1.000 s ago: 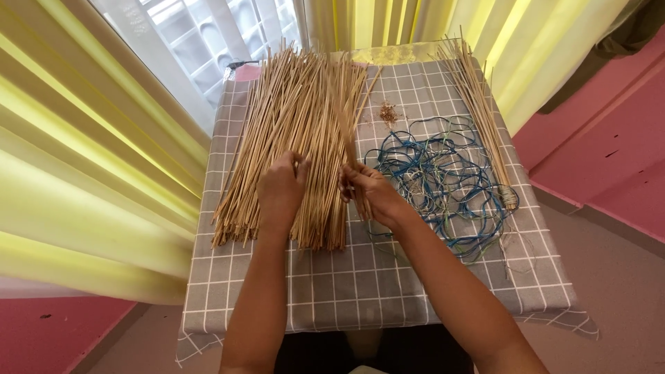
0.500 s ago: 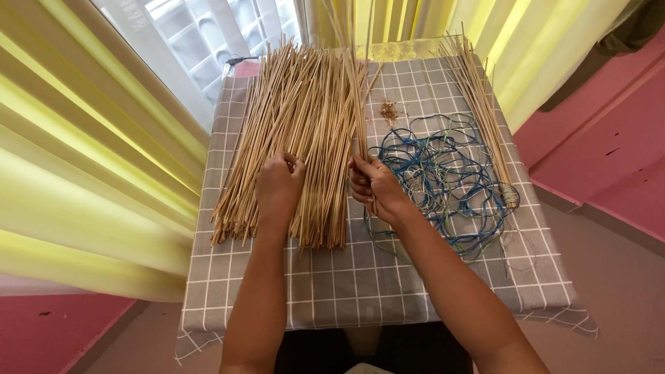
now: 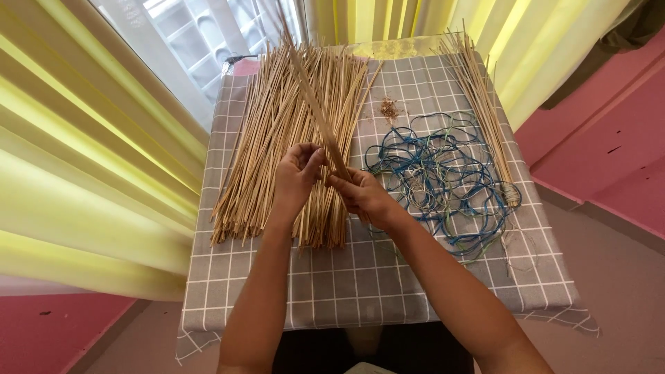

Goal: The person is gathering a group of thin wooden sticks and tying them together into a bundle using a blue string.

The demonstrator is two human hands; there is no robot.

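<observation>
- The right hand (image 3: 360, 194) has its fingers (image 3: 341, 184) pinched on the lower end of a few thin bamboo sticks (image 3: 315, 104), which rise at a slant away from the person, tips lifted above the pile.
- The left hand (image 3: 296, 173) meets the same sticks just beside the right, fingers curled together around them from the other side; both hands hover above the desk (image 3: 360, 277), not resting on it.
- Directly under the hands lies the big pile of loose sticks (image 3: 277, 138), fanned out lengthwise over the left half of the desk, near ends ragged and uneven.
- To the right of the hands, a tangle of blue and green cord (image 3: 443, 173) sprawls on the grey checked cloth (image 3: 415, 291), lying apart from the fingers.
- Further right, a thinner bundle of sticks (image 3: 481, 111) lies along the desk edge; it looks bound at its near end, though the tie is too small to be sure of.
- A small heap of brown shavings (image 3: 389, 107) sits between the pile and the cord.
- Judging by how things lie, only a handful is picked out; the large pile remains loose and the cord mostly unused, so most of the sorting and tying seems left.
- Yellow curtains (image 3: 83, 173) and a window (image 3: 201, 34) frame the desk.
</observation>
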